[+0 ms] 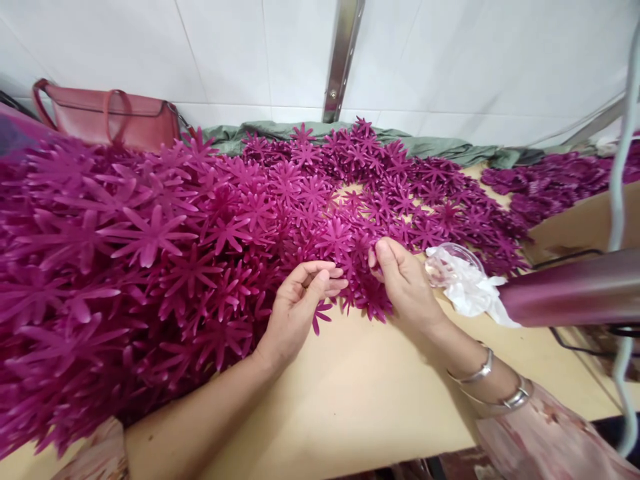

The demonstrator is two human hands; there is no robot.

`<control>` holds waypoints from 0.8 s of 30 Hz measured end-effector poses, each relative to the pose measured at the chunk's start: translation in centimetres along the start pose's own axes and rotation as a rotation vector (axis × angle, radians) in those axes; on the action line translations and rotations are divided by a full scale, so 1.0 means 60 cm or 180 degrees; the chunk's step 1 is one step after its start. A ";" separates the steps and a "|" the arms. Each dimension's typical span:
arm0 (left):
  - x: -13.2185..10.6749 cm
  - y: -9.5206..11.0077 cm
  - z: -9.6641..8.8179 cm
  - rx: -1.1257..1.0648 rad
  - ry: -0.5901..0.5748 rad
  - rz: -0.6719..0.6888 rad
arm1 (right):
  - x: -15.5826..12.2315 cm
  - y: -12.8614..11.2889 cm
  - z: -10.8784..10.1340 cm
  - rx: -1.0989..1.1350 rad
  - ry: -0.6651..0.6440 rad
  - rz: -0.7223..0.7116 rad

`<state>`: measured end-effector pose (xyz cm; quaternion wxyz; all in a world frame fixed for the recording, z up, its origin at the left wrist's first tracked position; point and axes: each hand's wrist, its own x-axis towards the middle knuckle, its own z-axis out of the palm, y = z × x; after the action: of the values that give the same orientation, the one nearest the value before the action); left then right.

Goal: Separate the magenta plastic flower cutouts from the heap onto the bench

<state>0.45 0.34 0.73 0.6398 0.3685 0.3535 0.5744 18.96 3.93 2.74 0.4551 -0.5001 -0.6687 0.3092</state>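
My left hand point(300, 300) is at the near edge of a heap of magenta artificial flower pieces point(150, 237). Its fingers are loosely bent and apart, with nothing visible between them. Just below those fingers lies one star-shaped flower piece point(320, 318), partly hidden by the hand. To the right, my right hand point(405, 280) is closed in a pinch, thumb against the index finger. Whatever the pinch holds, if anything, is too small or hidden to make out. More flower pieces point(373, 297) lie between and behind the two hands.
A tan tabletop point(350, 387) carries the flowers. Right of my right hand are a clear plastic container point(455, 257), crumpled white material point(475, 297) and a purple metallic cylinder point(575, 290). A white cord point(620, 193) hangs farther right. A red handbag point(110, 117) stands by the tiled wall.
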 end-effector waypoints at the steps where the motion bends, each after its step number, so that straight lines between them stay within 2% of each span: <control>1: 0.000 0.000 0.000 0.0003 0.0002 -0.0011 | -0.001 -0.001 0.000 -0.0084 0.0011 -0.0052; 4: 0.000 0.000 0.000 0.0001 -0.0013 -0.0024 | -0.005 -0.005 0.001 -0.0110 0.0012 -0.0091; 7: 0.000 -0.001 0.000 -0.0007 -0.0041 -0.0025 | -0.011 -0.007 0.002 -0.0146 -0.0171 -0.0127; 9: 0.000 -0.001 -0.001 0.0019 -0.0069 -0.0035 | -0.014 -0.009 0.001 -0.0384 -0.0445 -0.0388; 12: 0.000 0.001 -0.002 0.0222 -0.0101 -0.0078 | -0.017 -0.009 0.001 -0.0830 -0.0888 -0.1043; 15: 0.000 0.002 -0.001 0.0376 -0.0086 -0.0160 | -0.019 -0.007 0.003 -0.1068 -0.1002 -0.1426; 19: 0.004 0.001 0.001 0.0186 -0.0089 -0.0089 | -0.017 -0.003 0.007 -0.0739 -0.0880 -0.1375; 21: 0.006 -0.001 0.000 0.0051 0.0018 -0.0044 | -0.013 -0.002 0.008 -0.0504 -0.0542 -0.1373; 24: 0.009 -0.004 -0.001 -0.0142 0.0143 -0.0073 | -0.006 -0.003 0.005 -0.0520 -0.0006 -0.1633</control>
<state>0.54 0.84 0.48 0.6462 0.3371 0.3591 0.5829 18.63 3.56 2.66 0.4761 -0.3491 -0.7967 0.1293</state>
